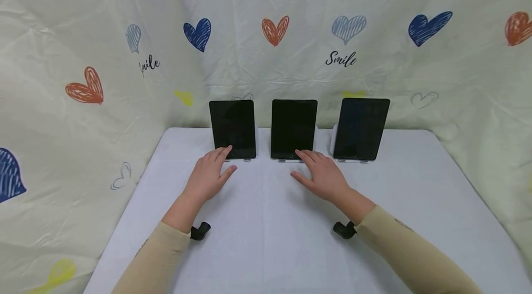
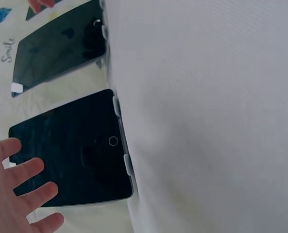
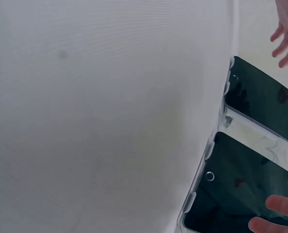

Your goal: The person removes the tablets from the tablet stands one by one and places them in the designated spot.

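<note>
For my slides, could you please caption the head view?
Tan-sleeved arms reach toward three dark-screened tablets propped on a white table before a heart-print backdrop.

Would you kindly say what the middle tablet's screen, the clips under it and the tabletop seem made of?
Screen: probably glass, glossy, since it mirrors shapes. Clips: likely clear plastic, smooth and translucent. Tabletop: perhaps matte white fabric, given its fine texture.

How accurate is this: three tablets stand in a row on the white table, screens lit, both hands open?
The screens are not lit: the head view shows them dark on the left tablet, middle tablet and right tablet. The rest holds: a row on the white table, left hand and right hand open.
</note>
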Available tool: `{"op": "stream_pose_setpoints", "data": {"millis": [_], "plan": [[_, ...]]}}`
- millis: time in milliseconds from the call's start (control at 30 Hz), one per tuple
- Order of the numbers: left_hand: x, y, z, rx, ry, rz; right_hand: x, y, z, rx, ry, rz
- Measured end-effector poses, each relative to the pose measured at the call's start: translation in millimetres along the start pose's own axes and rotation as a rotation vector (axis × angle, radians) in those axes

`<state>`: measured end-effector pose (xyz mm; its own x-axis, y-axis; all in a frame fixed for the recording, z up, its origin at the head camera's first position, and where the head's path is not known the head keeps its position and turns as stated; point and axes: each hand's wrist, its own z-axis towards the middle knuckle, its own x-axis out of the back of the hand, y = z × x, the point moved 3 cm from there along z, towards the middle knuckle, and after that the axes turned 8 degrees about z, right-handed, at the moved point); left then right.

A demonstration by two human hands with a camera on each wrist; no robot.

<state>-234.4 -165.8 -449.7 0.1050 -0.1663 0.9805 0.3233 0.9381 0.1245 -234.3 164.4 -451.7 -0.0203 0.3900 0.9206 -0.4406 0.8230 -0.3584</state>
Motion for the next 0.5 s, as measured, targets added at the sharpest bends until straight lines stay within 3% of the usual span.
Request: {"op": "stream_pose_setpoints", "data": {"millis": [500], "plan": [[-0.8,-11.2,10.3,0.081,0.016,-0.017,-5.1,-7.0,16.0,-0.025,-0.009,0.024]]}}
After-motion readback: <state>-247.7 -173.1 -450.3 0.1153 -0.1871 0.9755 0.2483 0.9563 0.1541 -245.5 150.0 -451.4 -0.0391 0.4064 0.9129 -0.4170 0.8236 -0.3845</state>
